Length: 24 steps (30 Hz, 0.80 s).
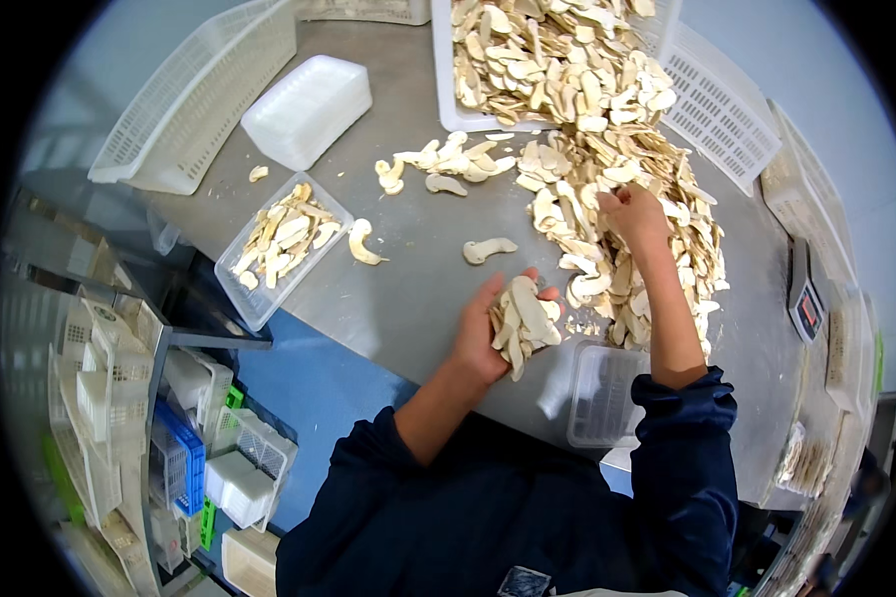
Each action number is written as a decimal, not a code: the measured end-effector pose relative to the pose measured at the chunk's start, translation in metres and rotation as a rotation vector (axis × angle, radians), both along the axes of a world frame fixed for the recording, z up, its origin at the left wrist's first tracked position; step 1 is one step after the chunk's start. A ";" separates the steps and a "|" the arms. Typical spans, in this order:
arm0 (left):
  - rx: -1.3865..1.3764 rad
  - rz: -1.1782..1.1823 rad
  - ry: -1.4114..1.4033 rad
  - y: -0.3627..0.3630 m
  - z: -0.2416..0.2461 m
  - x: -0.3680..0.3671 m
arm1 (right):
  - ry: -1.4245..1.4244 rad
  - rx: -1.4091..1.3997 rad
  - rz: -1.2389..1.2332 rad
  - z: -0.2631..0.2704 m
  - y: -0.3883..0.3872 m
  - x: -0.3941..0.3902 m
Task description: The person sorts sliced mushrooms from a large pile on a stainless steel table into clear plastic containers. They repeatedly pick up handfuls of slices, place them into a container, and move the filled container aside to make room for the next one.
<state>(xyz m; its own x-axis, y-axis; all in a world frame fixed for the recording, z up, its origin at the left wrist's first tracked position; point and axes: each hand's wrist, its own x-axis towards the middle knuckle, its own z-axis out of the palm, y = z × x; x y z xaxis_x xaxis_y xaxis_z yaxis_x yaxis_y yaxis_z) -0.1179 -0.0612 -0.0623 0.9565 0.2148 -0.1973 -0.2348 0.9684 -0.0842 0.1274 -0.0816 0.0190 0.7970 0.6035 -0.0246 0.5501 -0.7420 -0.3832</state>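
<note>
My left hand (485, 328), palm up, cups a small stack of pale mushroom slices (524, 317) above the steel table (418, 283). My right hand (633, 213) reaches into the big heap of mushroom slices (642, 287); its fingertips are bent down among them, and whether they pinch a slice is hidden. A single mushroom slice (489, 250) lies just beyond my left hand. Below the heap, near my right sleeve, is a clear plastic tray (605, 395) with a ribbed base, partly covered by the sleeve.
A filled clear tray (265, 313) sits at the table's left edge, beside a stack of white trays (306, 112). White perforated baskets (194, 97) (717, 112) stand at the back. A tipped white crate (444, 74) spills slices into the heap. A digital scale (805, 306) is at right.
</note>
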 end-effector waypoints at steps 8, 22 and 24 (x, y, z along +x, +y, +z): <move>0.008 -0.022 0.089 -0.003 0.020 -0.002 | 0.164 0.039 0.053 -0.014 -0.005 0.016; -0.016 0.113 0.065 0.025 0.010 -0.020 | 0.114 0.033 0.530 0.002 0.062 -0.105; -0.056 0.131 0.052 0.030 0.009 -0.034 | 0.079 0.069 0.571 -0.020 0.096 -0.111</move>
